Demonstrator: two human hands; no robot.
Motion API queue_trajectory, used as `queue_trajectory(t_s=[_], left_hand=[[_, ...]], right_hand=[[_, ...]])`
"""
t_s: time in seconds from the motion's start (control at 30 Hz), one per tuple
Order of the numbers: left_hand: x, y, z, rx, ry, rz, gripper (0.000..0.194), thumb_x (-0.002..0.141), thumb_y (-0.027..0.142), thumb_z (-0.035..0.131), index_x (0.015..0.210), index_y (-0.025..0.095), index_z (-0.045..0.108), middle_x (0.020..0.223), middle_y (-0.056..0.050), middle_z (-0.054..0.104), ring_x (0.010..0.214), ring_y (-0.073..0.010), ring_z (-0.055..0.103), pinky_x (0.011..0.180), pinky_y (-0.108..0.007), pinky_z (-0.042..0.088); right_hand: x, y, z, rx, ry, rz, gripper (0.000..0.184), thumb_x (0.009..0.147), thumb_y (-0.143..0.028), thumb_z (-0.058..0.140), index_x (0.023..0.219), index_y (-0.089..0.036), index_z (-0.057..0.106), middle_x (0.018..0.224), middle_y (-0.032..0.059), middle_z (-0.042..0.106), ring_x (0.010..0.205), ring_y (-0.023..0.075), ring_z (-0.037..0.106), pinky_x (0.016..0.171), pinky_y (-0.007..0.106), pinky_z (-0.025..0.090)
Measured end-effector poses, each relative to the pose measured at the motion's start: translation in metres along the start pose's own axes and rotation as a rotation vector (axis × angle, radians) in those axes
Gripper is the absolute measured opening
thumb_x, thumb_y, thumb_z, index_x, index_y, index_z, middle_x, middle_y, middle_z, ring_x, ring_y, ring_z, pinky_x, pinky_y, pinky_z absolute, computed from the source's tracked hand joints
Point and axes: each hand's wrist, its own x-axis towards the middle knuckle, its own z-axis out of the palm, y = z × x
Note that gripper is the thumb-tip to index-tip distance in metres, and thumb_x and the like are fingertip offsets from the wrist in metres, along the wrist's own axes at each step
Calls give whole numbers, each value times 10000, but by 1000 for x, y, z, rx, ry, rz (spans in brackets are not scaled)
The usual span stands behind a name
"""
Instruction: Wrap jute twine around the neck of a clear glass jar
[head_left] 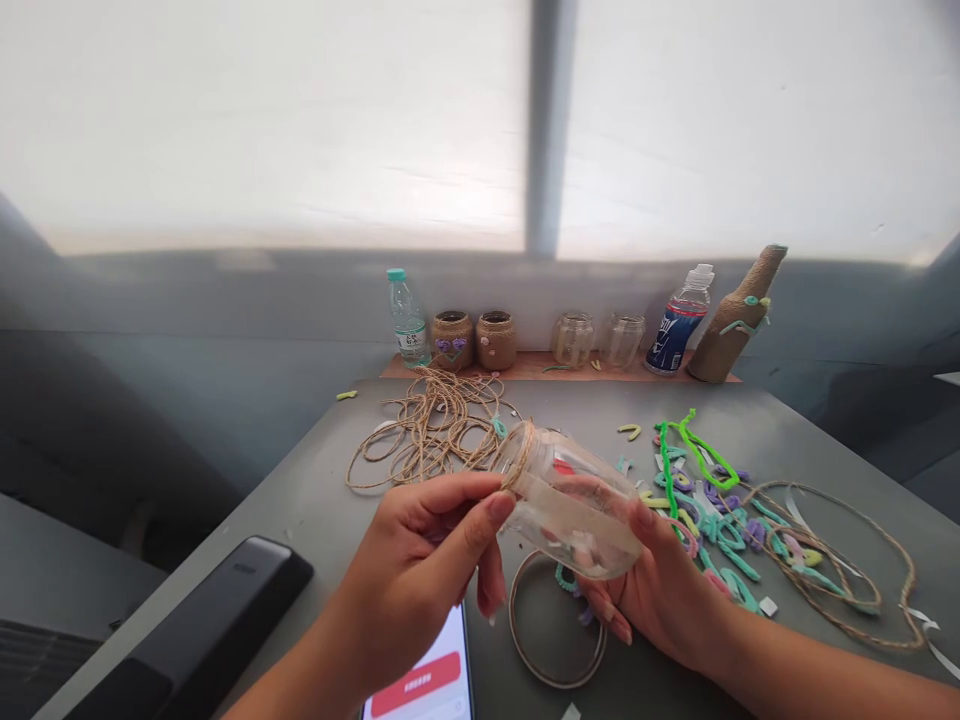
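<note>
1 grey table (pixel 315 505), under everything. All places vs. the held glass jar (pixel 574 510). 1 black case (pixel 225 615), left and nearer the camera. 1 tangled twine pile (pixel 442 420), behind-left. 1 heap of coloured fuzzy pieces (pixel 724 530), right, overlapping, too many to count. 1 reddish board (pixel 536 367), behind; on it: 1 twine-wrapped bottle (pixel 731 335), leaning, far right; 2 plastic bottles (pixel 677 335), one at each side; 2 twine-wrapped jars (pixel 497 342), 2 clear jars (pixel 574 340). 1 lit phone (pixel 427 670), partly hidden, nearer-left. 1 round loop (pixel 559 670), just below.

Held jar: 1, above table, tilted, mouth up-left. Left hand (pixel 435 560) comes from lower left, thumb and forefinger pinched narrow on the neck twine (pixel 517 465), other fingers curled. Right hand (pixel 660 590) from lower right, thumb on the side near the base, fingers partly hidden underneath, gripping it.
</note>
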Motion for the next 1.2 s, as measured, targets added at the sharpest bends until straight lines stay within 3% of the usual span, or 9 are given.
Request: queue_trajectory(t_s=[0.2,0.3,0.4,0.63,0.8,0.97,1.2], left_hand=[[-2,2,-2,-45,-2,-6,227,965,362,660,1093,223,785,473,41,666,419,-92,550,440,-217,356],[-3,4,-2,-55,-8,0,246,949,376,680,1099,212,785,463,37,657,409,-98,543,446,-230,360],[-3,6,0,-94,-2,-25,300,928,402,702,1135,195,766,461,29,660,406,-111,561,439,-230,367],[-1,6,-3,-178,-55,-61,387,950,418,675,1265,194,656,517,19,699,417,-109,603,415,-190,387],[3,8,-5,-222,-13,-39,206,967,396,660,1055,226,585,552,33,709,411,-105,628,391,-155,359],[2,9,-3,-106,-2,-47,223,951,396,675,920,202,570,516,33,686,382,-94,586,380,-152,327],[-2,6,2,142,121,71,154,947,322,663,877,200,601,589,27,670,502,-114,611,494,-212,471]], right_hand=[[0,2,-4,-109,-56,-61,769,790,-776,641,1270,-183,548,621,-11,631,406,98,523,372,167,438],[-1,2,-4,-156,-70,-125,739,760,-758,694,1228,-200,567,707,2,650,412,85,523,382,170,439],[-1,1,-4,-108,-71,-103,758,751,-728,729,1279,-218,544,772,3,653,417,67,514,372,153,429],[-1,1,-6,66,-6,-13,739,816,-757,627,1299,-205,542,644,-6,631,431,100,516,360,155,441],[0,1,-6,111,2,0,670,845,-740,605,1251,-208,578,611,-11,612,426,95,486,362,153,431],[2,-1,-4,100,47,-3,757,844,-774,570,1306,-174,547,567,-12,596,407,81,424,357,147,399],[2,0,-5,90,32,-2,729,845,-773,565,1275,-183,562,574,-10,586,408,94,430,349,159,379]])
